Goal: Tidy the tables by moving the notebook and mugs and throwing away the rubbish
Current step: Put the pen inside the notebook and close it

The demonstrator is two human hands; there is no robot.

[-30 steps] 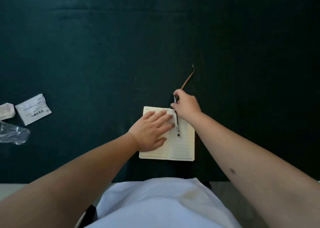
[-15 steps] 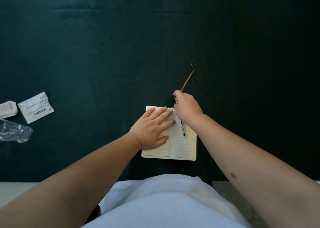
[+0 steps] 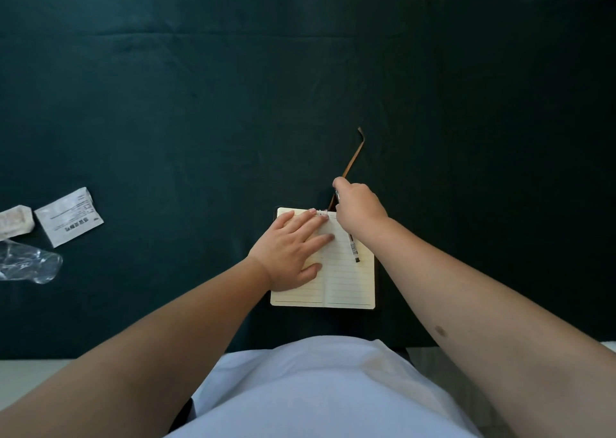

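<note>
Notebook (image 3: pixel 346 281) stays pinned flat under your left hand (image 3: pixel 293 254); your right hand (image 3: pixel 358 209) still grips the pen (image 3: pixel 353 247), now angled further right across the page.

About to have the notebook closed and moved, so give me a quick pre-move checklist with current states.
1. Pen off the page: not ok, it lies on the right page in the right hand.
2. Notebook held steady: ok, left hand flat on it.
3. Ribbon tucked in: not ok, it trails across the cloth.
4. Rubbish binned: not ok, wrapper and plastic bag lie at left.
5. Mugs located: cannot tell.
</note>
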